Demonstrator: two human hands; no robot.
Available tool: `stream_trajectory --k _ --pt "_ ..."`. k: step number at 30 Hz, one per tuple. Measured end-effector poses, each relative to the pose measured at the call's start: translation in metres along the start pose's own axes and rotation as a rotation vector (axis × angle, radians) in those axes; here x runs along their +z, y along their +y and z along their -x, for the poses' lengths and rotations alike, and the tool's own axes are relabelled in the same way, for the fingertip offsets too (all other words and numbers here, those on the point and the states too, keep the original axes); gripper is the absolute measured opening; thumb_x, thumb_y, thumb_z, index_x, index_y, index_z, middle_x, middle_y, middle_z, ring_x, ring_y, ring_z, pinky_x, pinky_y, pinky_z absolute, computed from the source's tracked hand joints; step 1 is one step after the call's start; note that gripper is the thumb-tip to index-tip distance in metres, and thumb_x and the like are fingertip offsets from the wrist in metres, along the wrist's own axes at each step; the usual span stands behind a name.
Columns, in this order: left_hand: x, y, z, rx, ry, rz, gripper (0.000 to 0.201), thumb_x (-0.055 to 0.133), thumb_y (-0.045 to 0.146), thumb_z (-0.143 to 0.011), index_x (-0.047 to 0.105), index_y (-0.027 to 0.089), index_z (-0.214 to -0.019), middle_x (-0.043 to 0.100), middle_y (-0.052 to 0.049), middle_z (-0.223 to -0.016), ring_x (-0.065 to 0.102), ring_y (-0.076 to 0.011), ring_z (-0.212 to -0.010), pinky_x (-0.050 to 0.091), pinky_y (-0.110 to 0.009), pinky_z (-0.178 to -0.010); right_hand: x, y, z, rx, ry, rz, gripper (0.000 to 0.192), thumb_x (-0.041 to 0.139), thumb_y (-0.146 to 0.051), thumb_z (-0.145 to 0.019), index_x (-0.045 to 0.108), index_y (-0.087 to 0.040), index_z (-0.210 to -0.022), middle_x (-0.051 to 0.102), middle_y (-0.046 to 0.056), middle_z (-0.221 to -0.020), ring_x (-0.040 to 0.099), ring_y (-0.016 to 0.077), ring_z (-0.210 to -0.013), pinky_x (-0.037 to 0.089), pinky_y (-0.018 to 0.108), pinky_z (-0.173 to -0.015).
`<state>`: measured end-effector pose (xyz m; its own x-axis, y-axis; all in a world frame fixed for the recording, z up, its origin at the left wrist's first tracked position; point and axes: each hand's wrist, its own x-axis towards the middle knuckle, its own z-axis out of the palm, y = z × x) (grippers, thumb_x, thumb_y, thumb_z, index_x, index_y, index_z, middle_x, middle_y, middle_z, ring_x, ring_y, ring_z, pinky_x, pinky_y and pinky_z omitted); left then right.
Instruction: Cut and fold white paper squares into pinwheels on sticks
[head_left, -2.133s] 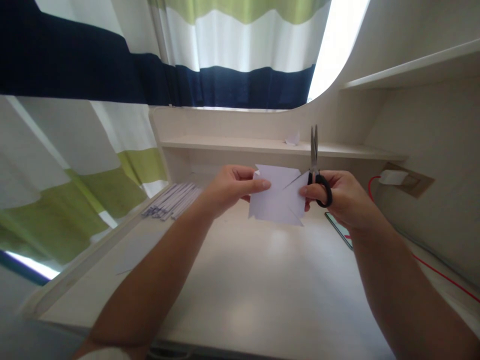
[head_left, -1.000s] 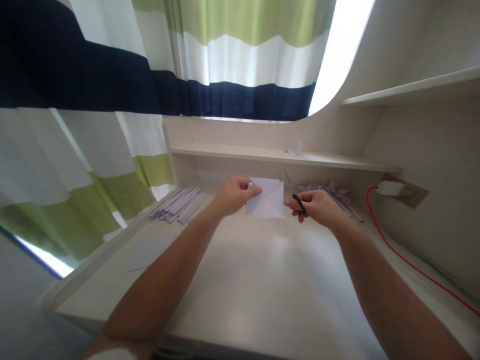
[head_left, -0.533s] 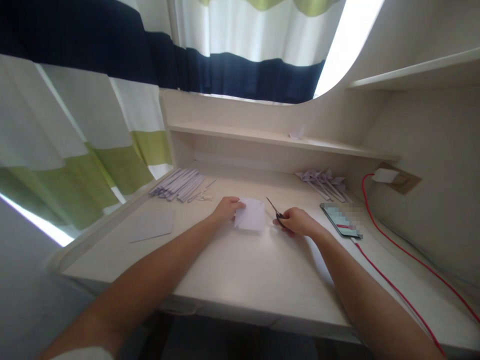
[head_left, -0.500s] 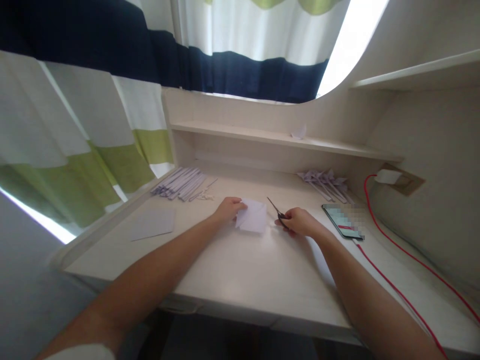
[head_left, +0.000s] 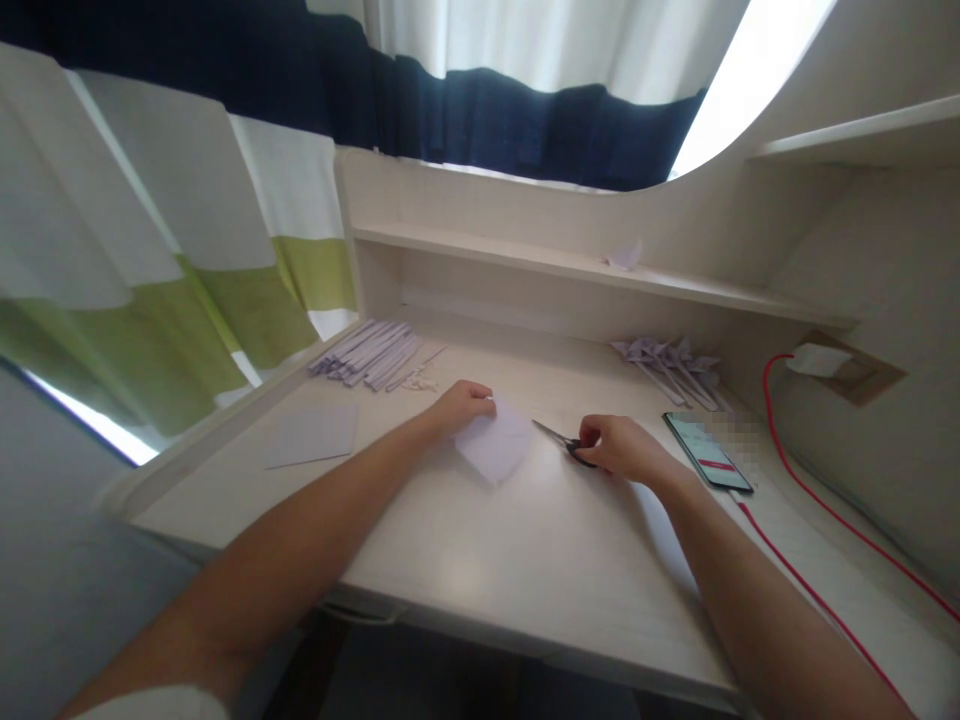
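My left hand pinches the upper left part of a white paper square, which is turned with one corner toward me. To the right of the paper, my right hand is closed on the dark handles of a pair of scissors. The blades point left toward the paper's right side and stay apart from it. Whether the blades are parted is hard to make out.
Rolled paper sticks lie at the back left, near small white scraps. Flat paper sheets are at left. Paper pinwheels lie at back right, behind a phone with a red cable. A folded paper sits on the shelf.
My left hand has turned the paper square so a corner faces me. The scissors have swung from pointing up and left to pointing more directly left. The view has shifted slightly.
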<state>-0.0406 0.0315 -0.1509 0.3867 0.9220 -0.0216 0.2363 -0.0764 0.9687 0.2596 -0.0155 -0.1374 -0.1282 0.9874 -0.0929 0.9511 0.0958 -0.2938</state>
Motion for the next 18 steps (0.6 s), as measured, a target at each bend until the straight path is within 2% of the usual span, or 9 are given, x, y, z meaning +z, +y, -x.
stream_trajectory --k 3,5,7,9,11,12,15,18 --pt "-0.023 0.001 0.003 -0.053 -0.135 -0.086 0.014 0.065 0.028 -0.06 0.056 0.019 -0.054 0.047 0.004 -0.05 0.043 -0.0118 -0.046 0.023 -0.027 -0.046 -0.007 -0.011 -0.015 -0.087 -0.104 -0.027 0.011 0.083 -0.032 -0.075 0.08 -0.024 -0.081 0.081 0.005 -0.087 0.071 0.0199 -0.071 0.044 0.028 -0.062" --pt "-0.042 0.001 0.006 -0.1 -0.237 -0.148 0.015 0.07 0.028 -0.061 0.061 0.019 -0.054 0.052 0.002 -0.052 0.045 -0.0126 -0.046 0.024 -0.027 -0.045 -0.012 -0.024 -0.035 -0.119 -0.163 -0.046 0.01 0.086 -0.027 -0.073 0.081 -0.022 -0.08 0.079 0.003 -0.079 0.07 0.0189 -0.066 0.046 0.027 -0.061" --pt "-0.061 -0.002 0.008 -0.149 -0.317 -0.205 0.016 0.074 0.029 -0.062 0.064 0.019 -0.055 0.055 0.001 -0.052 0.045 -0.0124 -0.045 0.025 -0.026 -0.044 -0.012 -0.043 -0.064 -0.133 -0.156 -0.069 0.012 0.081 -0.03 -0.084 0.08 -0.018 -0.084 0.077 0.004 -0.076 0.069 0.017 -0.064 0.05 0.027 -0.064" --pt "-0.077 -0.007 0.009 -0.19 -0.377 -0.251 0.019 0.078 0.03 -0.062 0.065 0.019 -0.054 0.054 0.001 -0.05 0.043 -0.0121 -0.043 0.024 -0.026 -0.043 -0.004 -0.07 -0.098 -0.142 -0.123 -0.096 0.024 0.068 -0.037 -0.1 0.076 -0.015 -0.102 0.077 0.006 -0.091 0.072 0.0174 -0.076 0.058 0.031 -0.075" --pt "-0.088 -0.012 0.01 -0.223 -0.423 -0.281 0.023 0.081 0.032 -0.061 0.065 0.019 -0.051 0.054 0.0 -0.048 0.042 -0.0119 -0.042 0.023 -0.026 -0.041 0.009 -0.102 -0.133 -0.166 -0.125 -0.118 0.031 0.066 -0.039 -0.103 0.068 -0.015 -0.124 0.072 0.009 -0.118 0.072 0.0216 -0.098 0.062 0.041 -0.085" --pt "-0.093 -0.015 0.01 -0.237 -0.439 -0.287 0.025 0.083 0.033 -0.061 0.065 0.019 -0.051 0.054 0.0 -0.048 0.042 -0.012 -0.042 0.023 -0.026 -0.041 0.016 -0.119 -0.148 -0.179 -0.122 -0.124 0.034 0.067 -0.037 -0.103 0.066 -0.016 -0.129 0.07 0.01 -0.126 0.071 0.0239 -0.105 0.062 0.044 -0.089" --pt "-0.1 -0.022 0.009 -0.278 -0.471 -0.27 0.028 0.086 0.039 -0.06 0.067 0.019 -0.053 0.06 -0.002 -0.052 0.047 -0.0136 -0.044 0.028 -0.026 -0.042 0.035 -0.161 -0.185 -0.21 -0.1 -0.118 0.036 0.068 -0.037 -0.102 0.065 -0.017 -0.132 0.067 0.011 -0.133 0.069 0.027 -0.112 0.061 0.047 -0.094" --pt "-0.103 -0.026 0.009 -0.303 -0.484 -0.238 0.028 0.086 0.041 -0.06 0.069 0.018 -0.057 0.066 -0.004 -0.058 0.053 -0.0152 -0.048 0.035 -0.026 -0.046 0.046 -0.189 -0.205 -0.221 -0.086 -0.1 0.036 0.068 -0.037 -0.102 0.065 -0.017 -0.133 0.066 0.011 -0.134 0.069 0.0272 -0.113 0.06 0.047 -0.095"
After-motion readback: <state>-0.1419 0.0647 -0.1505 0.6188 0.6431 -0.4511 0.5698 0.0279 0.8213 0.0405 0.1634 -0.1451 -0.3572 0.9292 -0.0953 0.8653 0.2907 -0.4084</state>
